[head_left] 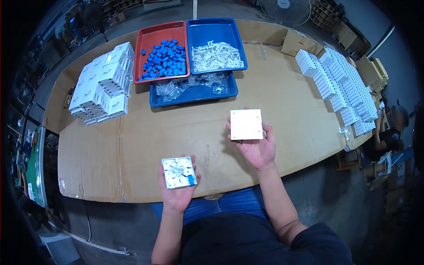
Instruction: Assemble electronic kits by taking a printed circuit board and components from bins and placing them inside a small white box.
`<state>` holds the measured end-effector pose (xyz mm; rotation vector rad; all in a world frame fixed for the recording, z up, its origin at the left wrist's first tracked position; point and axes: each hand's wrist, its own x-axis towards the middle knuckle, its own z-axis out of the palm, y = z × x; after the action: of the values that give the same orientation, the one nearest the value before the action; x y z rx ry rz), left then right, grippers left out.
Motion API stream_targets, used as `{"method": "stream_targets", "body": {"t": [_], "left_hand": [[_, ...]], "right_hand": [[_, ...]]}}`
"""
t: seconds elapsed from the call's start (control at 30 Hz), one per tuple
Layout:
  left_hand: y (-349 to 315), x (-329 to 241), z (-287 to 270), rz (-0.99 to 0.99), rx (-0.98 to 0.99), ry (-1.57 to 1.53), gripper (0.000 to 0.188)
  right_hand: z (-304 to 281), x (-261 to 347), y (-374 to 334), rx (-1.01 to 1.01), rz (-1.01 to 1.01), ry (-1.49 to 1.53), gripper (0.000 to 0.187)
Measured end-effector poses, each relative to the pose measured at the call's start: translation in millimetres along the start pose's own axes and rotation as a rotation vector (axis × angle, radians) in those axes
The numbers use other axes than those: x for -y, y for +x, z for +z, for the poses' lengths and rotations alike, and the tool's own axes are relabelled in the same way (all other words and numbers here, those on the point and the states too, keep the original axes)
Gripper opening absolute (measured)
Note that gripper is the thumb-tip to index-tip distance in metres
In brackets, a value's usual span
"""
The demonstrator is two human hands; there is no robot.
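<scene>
In my left hand (178, 198) lies a shallow white square box base (170, 179), open side up. Loose slim white pieces rest inside it, and a small blue connector (191, 179) sits at its lower right corner. My fingers curl round the far and right edges. Farther right, my right hand (259, 152) holds a plain white square plate (246, 124), flat face up, with small holes near its corners. Fingertips show at its left edge and the thumb at its right. A bit of blue peeks out beneath the plate; what it belongs to is hidden.
A red tray (138, 57) of blue connectors and a blue tray (241, 53) of slim white pieces rest on a lower blue tray (194, 102) with clear plastic bags. White boxes (90, 84) are stacked left; rows of white units (338, 84) stand right. Another person (391, 137) sits far right.
</scene>
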<state>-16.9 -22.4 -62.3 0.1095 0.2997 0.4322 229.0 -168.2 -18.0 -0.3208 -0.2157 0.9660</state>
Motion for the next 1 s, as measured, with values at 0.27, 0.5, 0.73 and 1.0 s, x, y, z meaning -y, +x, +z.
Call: {"method": "stream_targets", "body": {"t": [0.27, 0.5, 0.73, 1.0], "left_hand": [[-7, 31, 20, -0.316, -0.053, -0.134, 0.074], [-2, 35, 25, -0.378, -0.05, -0.131, 0.074], [2, 44, 28, -0.369, -0.088, -0.026, 0.077], [2, 52, 22, -0.365, -0.036, -0.022, 0.073]], "right_hand": [[-22, -16, -5, -0.127, 0.064, 0.057, 0.065], [-19, -22, -8, -0.15, 0.083, 0.023, 0.06], [-12, -30, -19, -0.087, 0.191, -0.57, 0.071], [-4, -44, -23, 0.069, 0.254, -0.942, 0.05]]}}
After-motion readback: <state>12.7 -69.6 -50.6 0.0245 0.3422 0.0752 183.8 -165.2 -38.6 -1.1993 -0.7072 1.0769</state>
